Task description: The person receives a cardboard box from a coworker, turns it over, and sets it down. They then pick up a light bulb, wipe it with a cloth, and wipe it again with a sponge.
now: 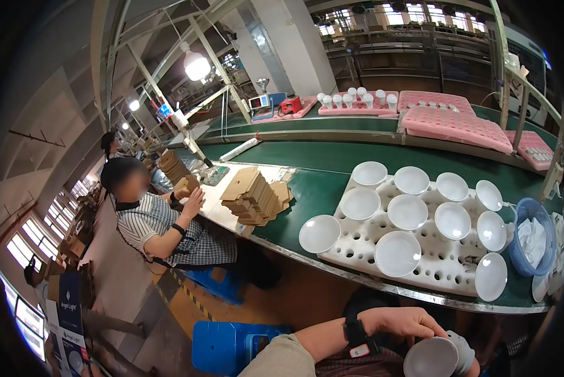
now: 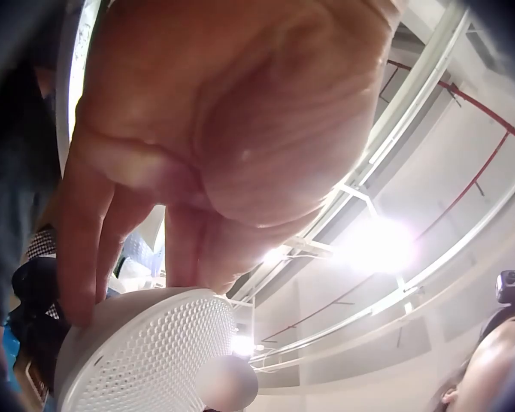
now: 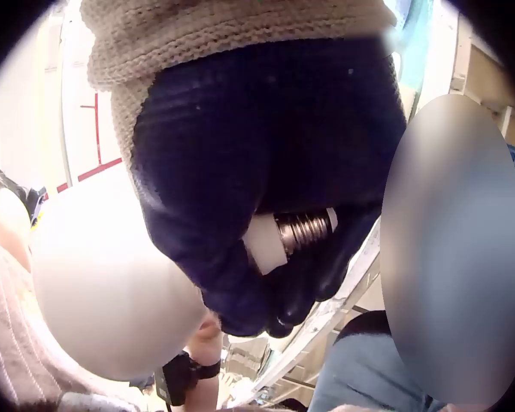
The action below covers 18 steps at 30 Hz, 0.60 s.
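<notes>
The bare left hand (image 1: 403,322) reaches in from the lower edge, wrist in a black strap (image 1: 356,333), bent downward, thumb and fingertips holding the rim of a white, round-faced lamp (image 1: 431,358). The right hand (image 3: 266,163), in a dark-palmed knit glove, is curled around the lamp's neck, metal screw base (image 3: 307,230) showing at the palm. The lamp is below the green worktop (image 1: 307,154), near its front edge.
</notes>
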Motion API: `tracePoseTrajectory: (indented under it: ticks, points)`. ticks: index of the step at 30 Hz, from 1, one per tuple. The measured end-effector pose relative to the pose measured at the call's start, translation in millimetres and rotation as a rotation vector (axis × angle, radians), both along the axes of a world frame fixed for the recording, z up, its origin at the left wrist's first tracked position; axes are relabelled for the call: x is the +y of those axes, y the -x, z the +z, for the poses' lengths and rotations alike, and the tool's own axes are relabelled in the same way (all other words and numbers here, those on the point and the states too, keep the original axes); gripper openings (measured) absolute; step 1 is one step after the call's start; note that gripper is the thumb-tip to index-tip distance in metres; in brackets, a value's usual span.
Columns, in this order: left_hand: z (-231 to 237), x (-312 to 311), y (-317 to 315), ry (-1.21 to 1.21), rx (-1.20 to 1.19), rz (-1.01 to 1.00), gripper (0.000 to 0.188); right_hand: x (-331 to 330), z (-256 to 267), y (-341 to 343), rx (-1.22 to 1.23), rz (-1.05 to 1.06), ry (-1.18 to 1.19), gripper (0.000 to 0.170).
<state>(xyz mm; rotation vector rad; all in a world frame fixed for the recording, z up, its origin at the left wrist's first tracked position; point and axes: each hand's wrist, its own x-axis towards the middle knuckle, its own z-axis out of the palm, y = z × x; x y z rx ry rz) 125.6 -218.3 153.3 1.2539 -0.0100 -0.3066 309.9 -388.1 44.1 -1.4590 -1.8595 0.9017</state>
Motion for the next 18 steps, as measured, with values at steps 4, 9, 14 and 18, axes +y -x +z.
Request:
tracePoseTrajectory:
  ticks: [4,9,14,18]
  points:
    - [0,-2,4,0.002,0.001,-0.018,0.033,0,-7,2,0.043,0.046,0.035,0.035]
    - [-8,-6,7,-0.093,-0.026,-0.058,0.033,1,-16,4,0.095,0.092,0.074,0.035]
    - [-15,-12,3,-0.156,-0.015,-0.074,0.030,3,-26,9,0.152,0.140,0.112,0.035]
    - [-10,-14,2,-0.190,-0.008,-0.096,0.029,4,-31,11,0.195,0.176,0.145,0.035]
